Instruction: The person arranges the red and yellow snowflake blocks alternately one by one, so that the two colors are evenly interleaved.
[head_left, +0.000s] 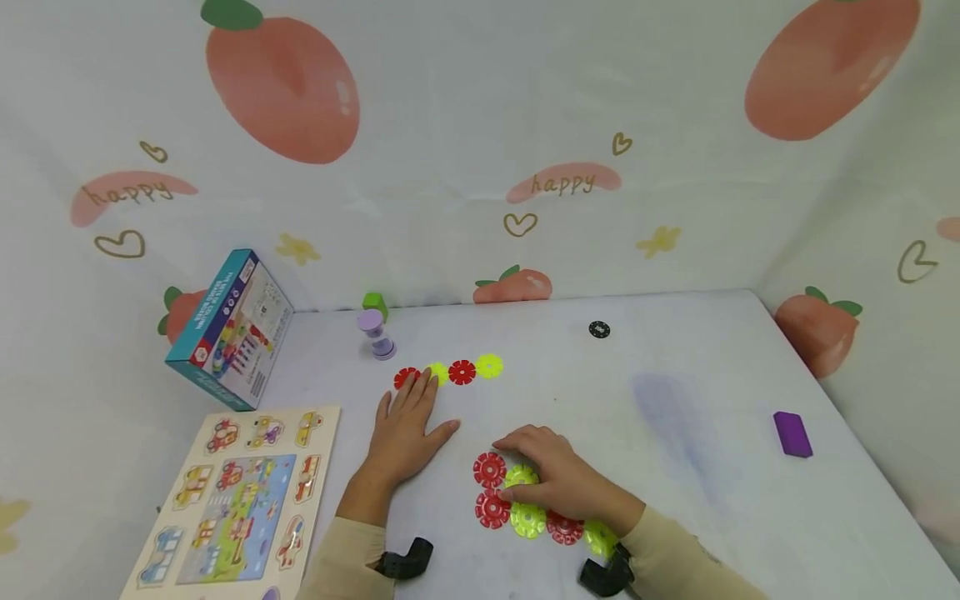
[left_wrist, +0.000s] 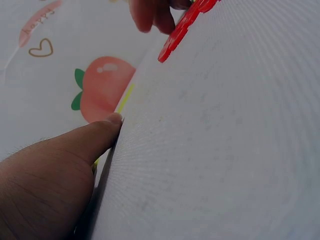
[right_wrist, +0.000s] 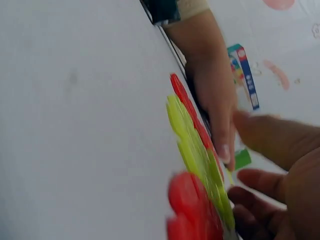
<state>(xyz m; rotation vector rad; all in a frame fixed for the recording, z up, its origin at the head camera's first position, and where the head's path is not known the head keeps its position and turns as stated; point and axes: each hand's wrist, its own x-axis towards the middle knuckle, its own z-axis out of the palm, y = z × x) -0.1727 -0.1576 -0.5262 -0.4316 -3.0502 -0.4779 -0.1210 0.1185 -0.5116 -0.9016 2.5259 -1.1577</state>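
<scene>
My left hand [head_left: 401, 437] lies palm down with fingers spread, its fingertips over the left end of a row of notched plastic discs. A red disc [head_left: 462, 372] and a yellow disc [head_left: 490, 365] show at that row's right end. My right hand [head_left: 558, 475] hovers over a nearer group, thumb and fingers apart and loosely bent. Its thumb tip is right at a lower red disc [head_left: 492, 508], with the index finger by an upper red disc [head_left: 490, 469]. A yellow disc [head_left: 528, 521] lies under the hand, partly covered. In the right wrist view, nothing shows between thumb and fingers.
A wooden vehicle puzzle board [head_left: 330, 425] lies at the left, with an upright toy box [head_left: 255, 333] behind it. A purple hourglass [head_left: 377, 335] and a green block [head_left: 375, 304] stand at the back. A black chip [head_left: 599, 330] and a purple block [head_left: 792, 434] lie rightward.
</scene>
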